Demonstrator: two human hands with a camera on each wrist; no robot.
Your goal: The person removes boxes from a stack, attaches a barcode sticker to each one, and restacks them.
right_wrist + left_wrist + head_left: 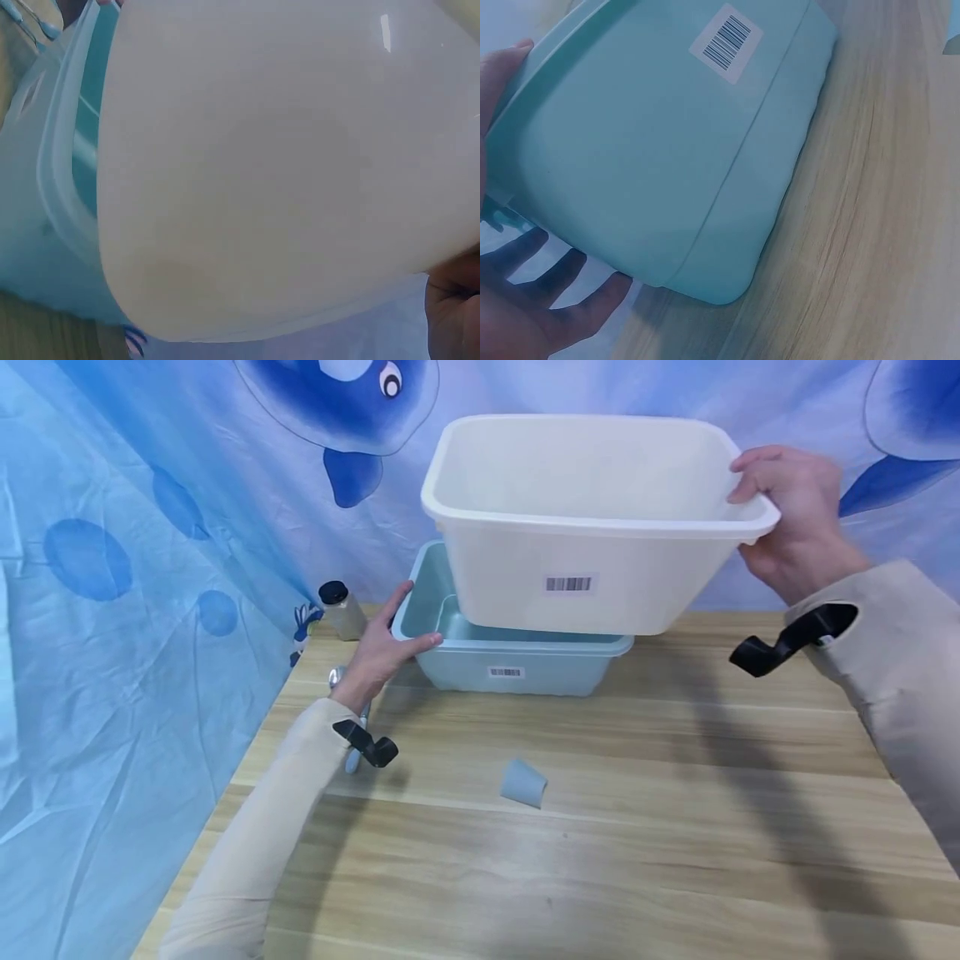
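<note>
Right hand [795,518] grips the white bin's [585,518] three o'clock rim, lifted above the teal bin [517,664], whose nine o'clock rim the left hand [378,647] clasps; both look light, stiff, slick, best gripped by rims.

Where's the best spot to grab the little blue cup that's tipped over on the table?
The little blue cup lies on its side on the wooden table, apart from both tubs. It is probably best to come from above and pinch across its round wall near the middle. The cup tapers, so a grip near the narrow end could slide off, and being round it may roll if nudged sideways.
</note>
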